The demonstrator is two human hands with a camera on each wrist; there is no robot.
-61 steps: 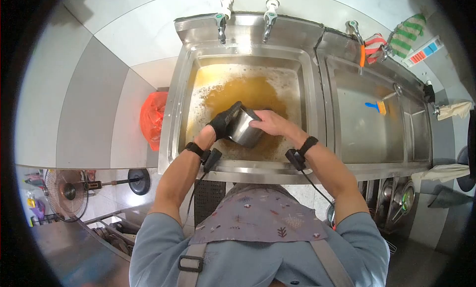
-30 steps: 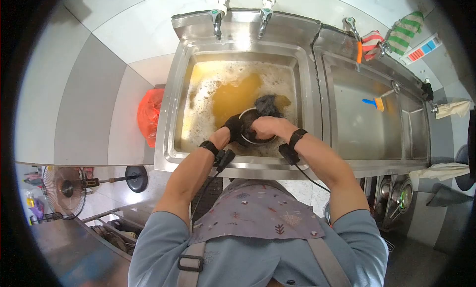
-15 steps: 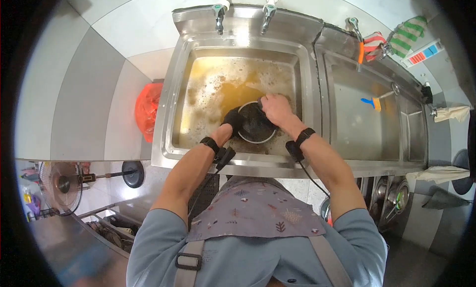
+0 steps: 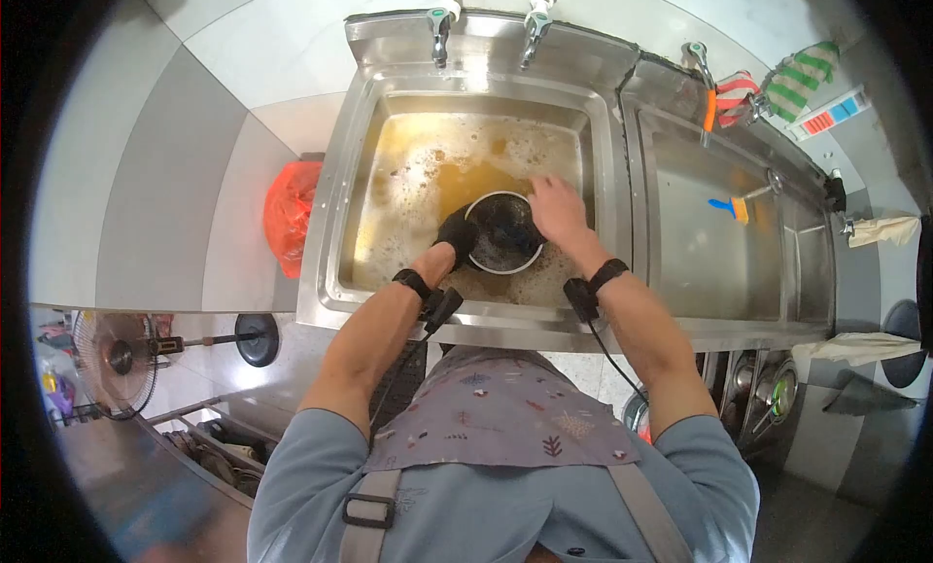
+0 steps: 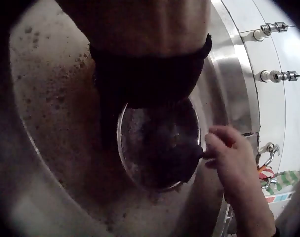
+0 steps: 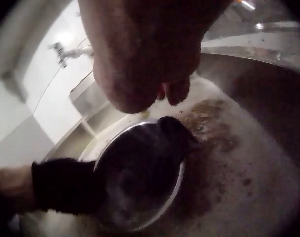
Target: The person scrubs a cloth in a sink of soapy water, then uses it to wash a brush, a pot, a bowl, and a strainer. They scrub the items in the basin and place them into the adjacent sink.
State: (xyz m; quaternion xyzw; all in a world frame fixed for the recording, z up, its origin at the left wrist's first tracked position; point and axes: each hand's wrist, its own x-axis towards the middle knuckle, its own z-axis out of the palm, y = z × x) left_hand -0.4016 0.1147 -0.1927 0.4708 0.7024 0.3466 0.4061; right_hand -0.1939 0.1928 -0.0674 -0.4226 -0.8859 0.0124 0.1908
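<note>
A round metal pot (image 4: 503, 260) with a bright rim sits upright in the murky water of the left sink (image 4: 321, 281). My left hand (image 4: 459, 234), in a black glove, grips its left side at the rim, fingers partly hidden. Bare, my right hand (image 4: 561, 211) is at the pot's right rim. In the left wrist view its thumb and finger pinch the end of a limp black cloth (image 5: 182, 160), which hangs over the rim into the pot. The right wrist view shows that dark cloth (image 6: 172, 133) bunched at the rim below the curled fingers.
Foam and yellow-brown patches float on the water. Two taps (image 4: 439, 46) stand behind. In the right-hand sink (image 4: 700, 291) lies a blue-handled brush (image 4: 741, 209). A red plastic bag (image 4: 290, 218) is left of the sink; striped cloths (image 4: 802, 77) hang at back right.
The pot, tilted earlier, now stands upright. My right hand has come out of it to its right rim, where the black cloth, lately in the water behind, now hangs inside.
</note>
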